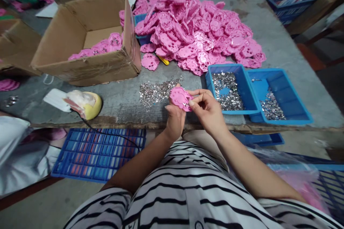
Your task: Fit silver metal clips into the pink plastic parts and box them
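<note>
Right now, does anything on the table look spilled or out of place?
Yes. A loose scatter of small silver metal pieces lies on the bare table, though two blue trays beside it hold the same pieces. Both hands hold one pink plastic part.

A worn grey bench (258, 18) stood over a pale concrete floor (51, 207). Blue crates (96, 154) sat under it. Brown wooden furniture (314, 10) stood at the far right.

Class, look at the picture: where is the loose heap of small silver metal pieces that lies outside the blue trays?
In the head view, the loose silver pieces lie on the grey table, just left of the pink part held in both hands, in front of the cardboard box.
</note>
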### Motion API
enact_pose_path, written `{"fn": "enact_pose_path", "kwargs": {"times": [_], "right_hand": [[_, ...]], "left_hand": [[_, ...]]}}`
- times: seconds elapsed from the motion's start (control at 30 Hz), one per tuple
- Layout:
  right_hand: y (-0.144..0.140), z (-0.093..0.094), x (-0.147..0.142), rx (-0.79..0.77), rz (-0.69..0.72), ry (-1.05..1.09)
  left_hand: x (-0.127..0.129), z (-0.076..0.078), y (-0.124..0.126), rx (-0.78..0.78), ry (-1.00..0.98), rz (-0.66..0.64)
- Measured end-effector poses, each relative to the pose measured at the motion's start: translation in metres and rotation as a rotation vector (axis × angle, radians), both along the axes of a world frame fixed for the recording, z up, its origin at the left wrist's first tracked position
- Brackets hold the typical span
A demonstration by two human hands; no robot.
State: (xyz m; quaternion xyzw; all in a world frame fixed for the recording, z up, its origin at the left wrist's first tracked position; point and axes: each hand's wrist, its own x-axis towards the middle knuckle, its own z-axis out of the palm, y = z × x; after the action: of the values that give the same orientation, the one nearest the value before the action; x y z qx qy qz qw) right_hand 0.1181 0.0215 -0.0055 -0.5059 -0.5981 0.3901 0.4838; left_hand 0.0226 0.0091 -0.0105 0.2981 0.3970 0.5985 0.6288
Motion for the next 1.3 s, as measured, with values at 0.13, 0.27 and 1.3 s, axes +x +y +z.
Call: {"fn": "enact_pose_path", "kwargs": {"times": [0.13,0.27,1.3], "right_hand": [[-0.004,0.003,0.005,0.147,-0.062,-0.148],[0.008,0.025,0.055,0.332,-0.310,-0.401],[0.053,0.012,0.128,-0.435,-0.178,-1.199]], "left_hand": [[0.000,-0.001,0.002,0.118,-0.097,-0.005],[-0.011,0.000,0.002,0.099,-0.056,-0.037],[-0.027,-0.032,0.001,0.018,-0.155,-0.058]]}}
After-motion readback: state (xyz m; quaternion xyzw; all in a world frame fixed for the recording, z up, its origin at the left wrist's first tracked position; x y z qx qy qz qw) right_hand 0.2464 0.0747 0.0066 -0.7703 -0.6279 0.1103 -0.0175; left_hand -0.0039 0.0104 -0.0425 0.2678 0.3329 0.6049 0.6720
